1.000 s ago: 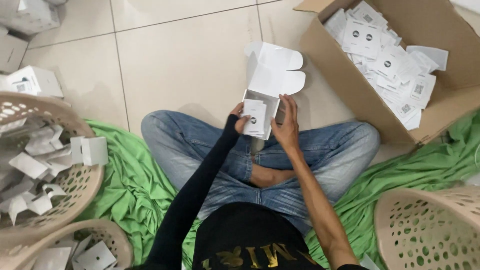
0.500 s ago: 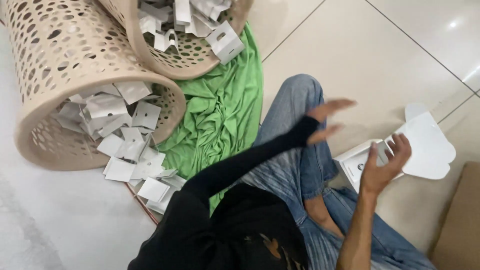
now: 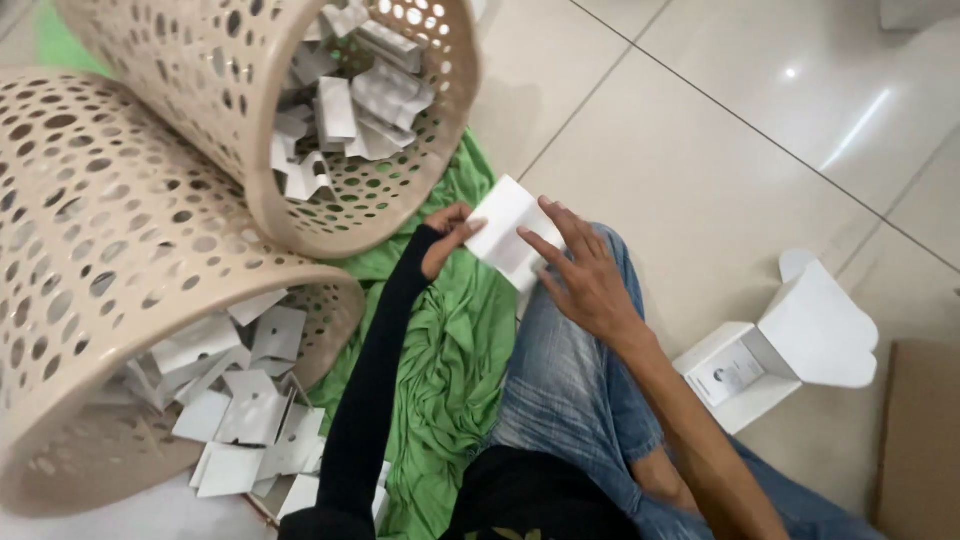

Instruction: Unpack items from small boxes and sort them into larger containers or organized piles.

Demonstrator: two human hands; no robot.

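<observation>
Both hands hold one flat white cardboard piece (image 3: 508,232) above my left knee. My left hand (image 3: 447,237), in a long black sleeve, pinches its left edge. My right hand (image 3: 583,270) rests its spread fingers on the piece's right side. Just beyond the hands lies a tipped beige perforated basket (image 3: 215,95) full of folded white cardboard pieces (image 3: 345,105). A small white box (image 3: 775,345) with its lid open stands on the tiled floor to my right, a white packet inside it.
A second beige perforated basket (image 3: 95,250) lies on its side at the left, spilling flat white card pieces (image 3: 245,410) onto the floor. A green cloth (image 3: 450,350) is spread under my jeans-clad legs. A brown carton edge (image 3: 915,440) shows at the right.
The view swung left from the carton to the baskets. My right hand let go of the small white box, which now stands on the floor. Both hands now hold a flat white piece by the basket.
</observation>
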